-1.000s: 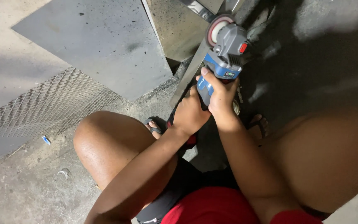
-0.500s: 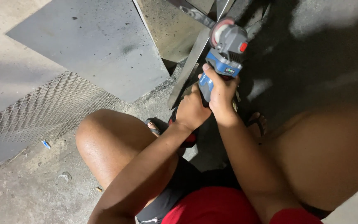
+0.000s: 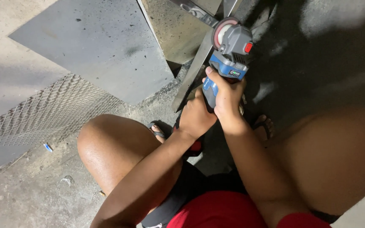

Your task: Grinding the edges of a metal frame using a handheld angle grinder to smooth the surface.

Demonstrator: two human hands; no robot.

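A blue and grey angle grinder (image 3: 230, 55) with a red button and a round disc at its head is held over a long metal bar (image 3: 195, 69) on the concrete floor. My right hand (image 3: 227, 95) grips the blue body of the grinder. My left hand (image 3: 196, 116) is wrapped around the rear of the handle just behind it. The disc sits at the bar's upper part, near a shiny metal piece (image 3: 193, 10). I squat, with my knees on either side of my arms.
A flat grey metal sheet (image 3: 93, 44) lies to the left, with a strip of expanded metal mesh (image 3: 43, 112) below it. A second plate (image 3: 174, 29) lies beside the bar. My sandalled feet (image 3: 157, 131) rest on the floor.
The grinder and both hands sit slightly further right and up the bar in view; the camera has shifted a little. The grip is unchanged.
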